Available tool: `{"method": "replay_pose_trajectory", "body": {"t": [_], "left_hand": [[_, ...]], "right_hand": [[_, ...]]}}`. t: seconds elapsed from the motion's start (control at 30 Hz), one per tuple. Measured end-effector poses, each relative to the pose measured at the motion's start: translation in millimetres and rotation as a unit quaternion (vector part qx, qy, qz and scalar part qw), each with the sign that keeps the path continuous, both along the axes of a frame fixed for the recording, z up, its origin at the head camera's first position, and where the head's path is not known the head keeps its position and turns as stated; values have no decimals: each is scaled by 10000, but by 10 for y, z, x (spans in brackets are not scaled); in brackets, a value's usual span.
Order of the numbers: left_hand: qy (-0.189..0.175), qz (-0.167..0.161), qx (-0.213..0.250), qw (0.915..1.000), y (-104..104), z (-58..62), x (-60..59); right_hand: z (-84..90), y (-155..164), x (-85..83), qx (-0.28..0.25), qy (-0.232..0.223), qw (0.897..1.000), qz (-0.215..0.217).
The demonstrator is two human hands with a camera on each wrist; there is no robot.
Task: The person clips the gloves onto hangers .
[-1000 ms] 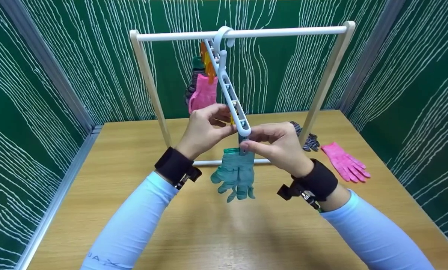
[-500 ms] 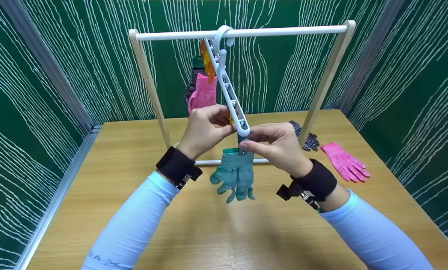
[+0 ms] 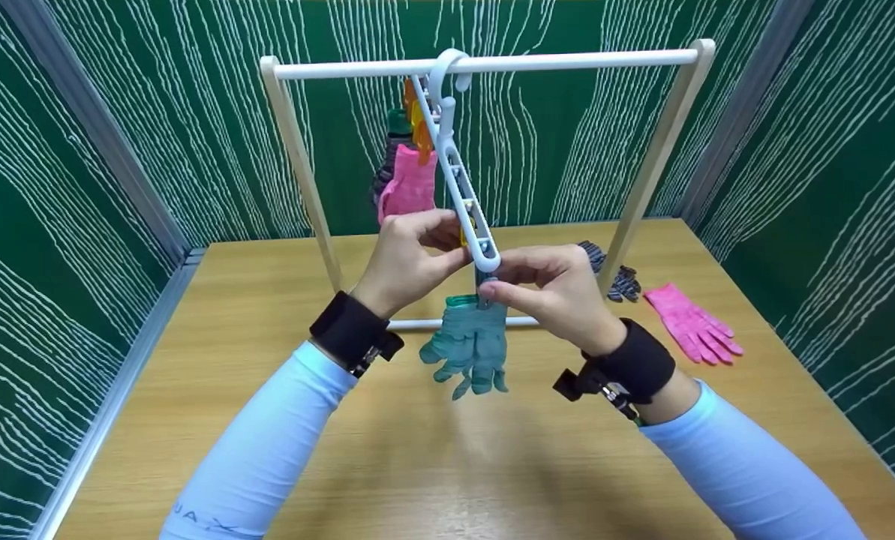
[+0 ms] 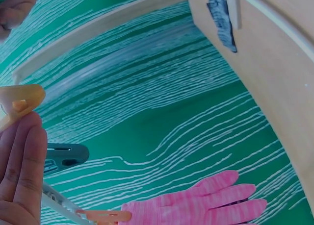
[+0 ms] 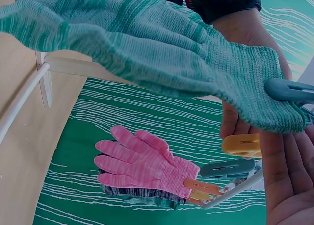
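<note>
here, left hand [image 3: 409,259] gripping white hanger [image 3: 468,206], right hand [image 3: 560,289] pinching grey clip [image 3: 485,289] (green glove [image 3: 471,345] hanging)

Glove [image 3: 471,343] hangs under hanger [image 3: 462,184], seemingly between hands.

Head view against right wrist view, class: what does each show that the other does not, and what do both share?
Only the head view shows the white top rail of the wooden-legged rack, the loose pink knit glove on the wooden table, and both hands: left hand, right hand.

Only the right wrist view shows the grey plastic peg biting the teal knit glove's cuff.

Both show the teal knit glove and the hanging pink knit glove.
</note>
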State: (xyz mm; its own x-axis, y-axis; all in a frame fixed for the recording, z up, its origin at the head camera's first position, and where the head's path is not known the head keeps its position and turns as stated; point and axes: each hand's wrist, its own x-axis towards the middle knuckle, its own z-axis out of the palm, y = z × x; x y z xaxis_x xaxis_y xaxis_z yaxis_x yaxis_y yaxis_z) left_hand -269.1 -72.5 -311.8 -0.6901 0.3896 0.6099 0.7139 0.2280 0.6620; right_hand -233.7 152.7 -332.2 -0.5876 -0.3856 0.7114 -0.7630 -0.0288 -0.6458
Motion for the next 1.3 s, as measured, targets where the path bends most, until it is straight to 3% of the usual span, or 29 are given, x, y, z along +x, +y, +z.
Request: {"method": "replay_pose_trajectory", "body": {"t": [0.63, 1.3], "left_hand": [[57, -61, -72, 9999, -32, -10, -12], [-62, -113, 14, 9999, -52, -28, -12]], "right_hand": [[48, 107, 27, 210, -139, 9997, -15], [24, 517, -31, 222, 14, 9993, -287]]}}
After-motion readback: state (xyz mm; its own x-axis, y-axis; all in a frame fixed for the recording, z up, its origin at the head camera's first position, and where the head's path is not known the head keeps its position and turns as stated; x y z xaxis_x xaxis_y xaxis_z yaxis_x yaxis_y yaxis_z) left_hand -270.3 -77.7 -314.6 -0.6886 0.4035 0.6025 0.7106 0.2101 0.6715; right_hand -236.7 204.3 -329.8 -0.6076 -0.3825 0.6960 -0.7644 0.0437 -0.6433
